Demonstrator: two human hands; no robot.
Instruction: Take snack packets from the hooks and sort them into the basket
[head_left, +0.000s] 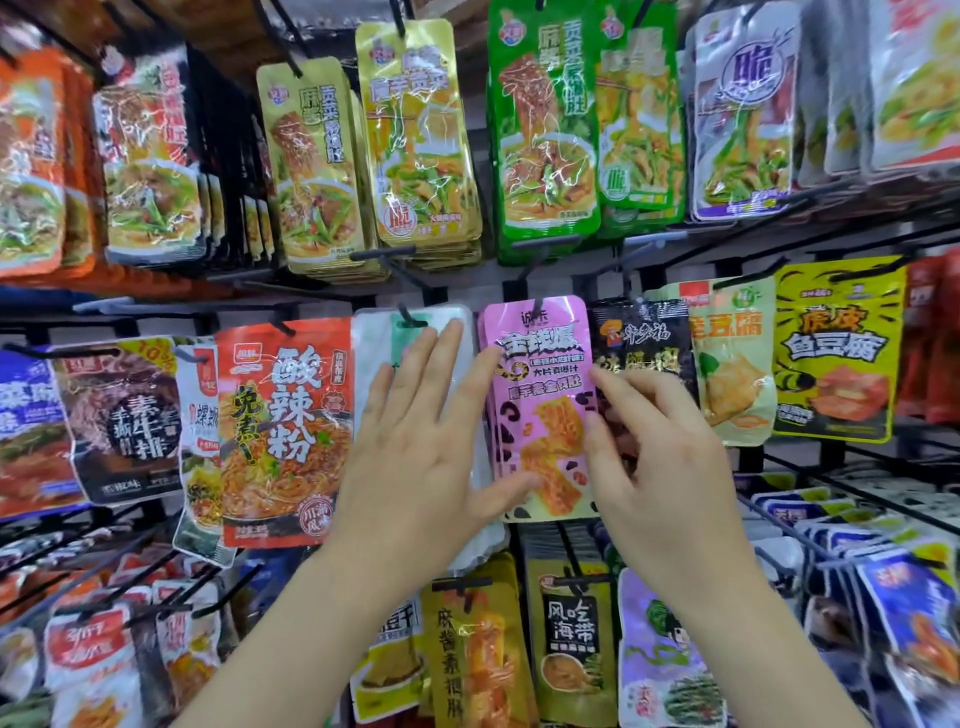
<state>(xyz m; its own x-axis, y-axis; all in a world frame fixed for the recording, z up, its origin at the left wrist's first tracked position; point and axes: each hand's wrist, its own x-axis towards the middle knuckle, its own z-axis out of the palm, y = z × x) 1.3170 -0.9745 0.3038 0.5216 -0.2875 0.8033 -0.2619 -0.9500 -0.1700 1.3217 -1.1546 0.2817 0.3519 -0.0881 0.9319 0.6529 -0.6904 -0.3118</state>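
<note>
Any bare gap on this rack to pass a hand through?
Only slim ones: the dark slot between the gold foil packets and green foil packets, and the rail strip below them, crossed by black wire hooks. Middle row around the pink plastic packet is packed edge to edge.

Lighting bright, even, overhead; white glare streaks on glossy packets (415, 135) upper centre; wide-angle bowing and softness at frame edges.

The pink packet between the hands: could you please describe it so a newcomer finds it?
On the rack's middle row, the pink packet hangs between a white packet under the left hand and a black packet behind the right hand. It is that row's only pink one, black-spotted.
</note>
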